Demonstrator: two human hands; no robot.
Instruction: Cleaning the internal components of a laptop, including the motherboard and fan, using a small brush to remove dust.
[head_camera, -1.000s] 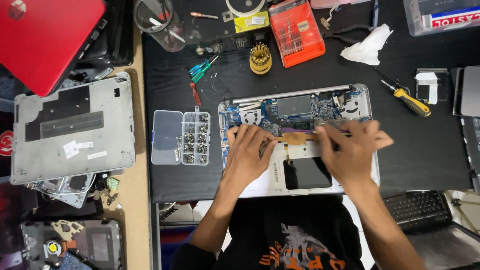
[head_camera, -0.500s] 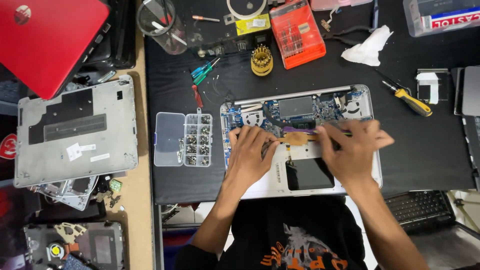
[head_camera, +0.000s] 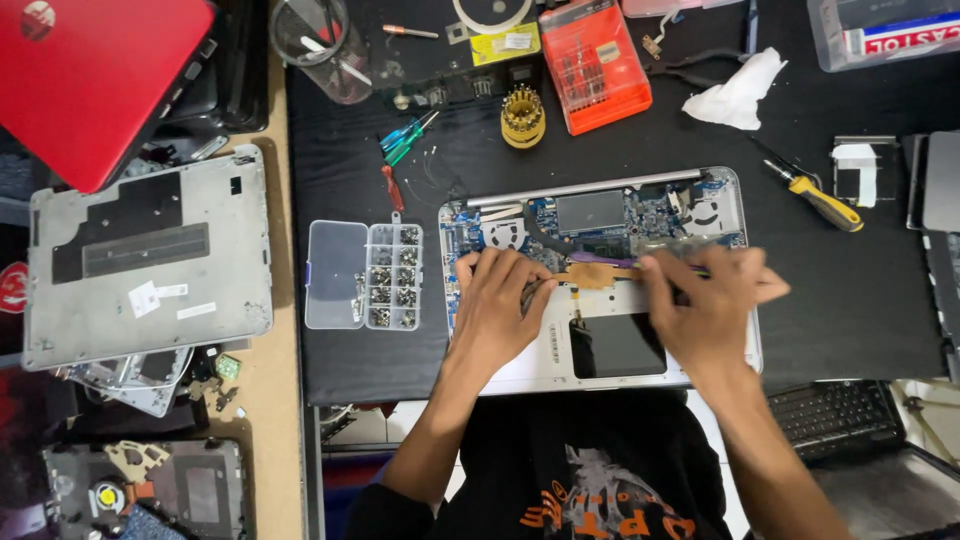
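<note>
My opened laptop (head_camera: 600, 290) lies on the black tabletop (head_camera: 850, 300), its bottom cover (head_camera: 150, 255) already off at the left, board still in. My left hand (head_camera: 500, 305) rests flat, fingers released; right hand (head_camera: 710, 310) fingers pinch the brown ribbon cable (head_camera: 597, 274).

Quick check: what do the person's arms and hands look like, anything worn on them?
Both forearms are bare to above the elbow; no gloves, watch or wrist strap show on the left hand or the right hand. No rings can be made out, though the right hand is somewhat blurred. The only clothing in view is a black shirt with an orange and white graphic on the front.
</note>
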